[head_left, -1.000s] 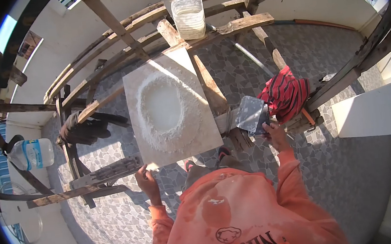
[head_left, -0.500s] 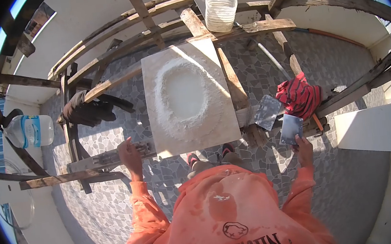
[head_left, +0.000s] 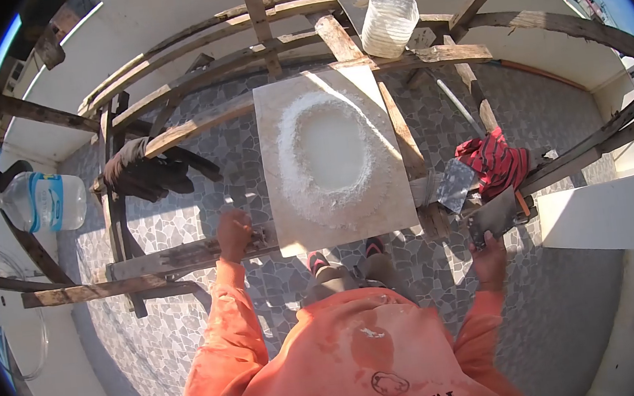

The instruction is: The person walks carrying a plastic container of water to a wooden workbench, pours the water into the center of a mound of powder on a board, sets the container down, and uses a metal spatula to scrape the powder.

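My left hand (head_left: 235, 236) is over the wooden beam, left of a pale square board (head_left: 290, 235). Its fingers are loosely bent, and I see nothing in them. On the board lies a ring of white powder (head_left: 291, 135) around a smooth pool of whitish liquid (head_left: 335, 150). At the right, my right hand (head_left: 487, 253) grips the near edge of a dark, flat rectangular metal scraper plate (head_left: 494, 216). A second metal plate (head_left: 455, 185) lies beyond it, beside a red-and-black striped cloth (head_left: 495, 164).
Wooden beams (head_left: 194, 133) form a frame around the board. A whitish plastic tub (head_left: 389, 23) stands at the back. Dark gloves or cloth (head_left: 146, 172) hang on the left, near a large clear bottle (head_left: 43, 201). A white panel (head_left: 609, 215) is at the right; stone-patterned flooring (head_left: 259, 304) lies below.
My left hand has moved up and right, closer to the board. The plate in my right hand has tilted, its face turning from bright to dark. The whole view has shifted slightly.
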Available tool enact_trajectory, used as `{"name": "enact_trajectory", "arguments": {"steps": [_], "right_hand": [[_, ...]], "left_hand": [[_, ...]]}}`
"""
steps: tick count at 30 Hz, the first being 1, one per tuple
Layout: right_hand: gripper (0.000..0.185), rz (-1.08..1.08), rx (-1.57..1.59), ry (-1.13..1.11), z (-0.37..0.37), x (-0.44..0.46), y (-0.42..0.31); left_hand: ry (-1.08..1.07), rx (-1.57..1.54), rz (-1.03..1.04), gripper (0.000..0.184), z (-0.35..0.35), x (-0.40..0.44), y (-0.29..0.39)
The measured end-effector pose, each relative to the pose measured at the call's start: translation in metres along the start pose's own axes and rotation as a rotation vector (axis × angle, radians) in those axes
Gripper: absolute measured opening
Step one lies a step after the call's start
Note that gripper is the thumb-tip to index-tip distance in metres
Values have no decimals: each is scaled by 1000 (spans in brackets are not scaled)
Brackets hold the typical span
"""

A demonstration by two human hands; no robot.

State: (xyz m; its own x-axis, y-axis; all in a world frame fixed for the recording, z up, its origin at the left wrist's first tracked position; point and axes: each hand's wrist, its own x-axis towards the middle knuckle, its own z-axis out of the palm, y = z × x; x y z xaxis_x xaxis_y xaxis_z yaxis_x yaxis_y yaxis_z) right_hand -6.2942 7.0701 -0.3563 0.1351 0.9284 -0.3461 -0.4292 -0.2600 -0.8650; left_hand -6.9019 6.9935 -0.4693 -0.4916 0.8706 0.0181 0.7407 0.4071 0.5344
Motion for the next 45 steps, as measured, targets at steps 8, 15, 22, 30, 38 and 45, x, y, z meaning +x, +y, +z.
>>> {"name": "enact_trajectory", "arguments": {"steps": [8, 15, 22, 30, 38, 45], "right_hand": [[30, 66, 10, -100, 64, -14, 11], [23, 154, -648, -215, 78, 51, 9], [27, 90, -783, -389, 106, 99, 21], [23, 57, -900, -335, 113, 119, 44], [25, 145, -765, -316, 121, 122, 52], [24, 167, -887, -305, 97, 145, 87]], "left_hand": [[-141, 194, -136, 48, 13, 25, 22], [-82, 131, -327, 50, 35, 10, 32], [130, -64, -353, 41, 30, 4, 47], [120, 11, -351, 39, 32, 5, 44], [102, 55, -343, 42, 19, 9, 67], [71, 46, -413, 37, 24, 9, 55]]}}
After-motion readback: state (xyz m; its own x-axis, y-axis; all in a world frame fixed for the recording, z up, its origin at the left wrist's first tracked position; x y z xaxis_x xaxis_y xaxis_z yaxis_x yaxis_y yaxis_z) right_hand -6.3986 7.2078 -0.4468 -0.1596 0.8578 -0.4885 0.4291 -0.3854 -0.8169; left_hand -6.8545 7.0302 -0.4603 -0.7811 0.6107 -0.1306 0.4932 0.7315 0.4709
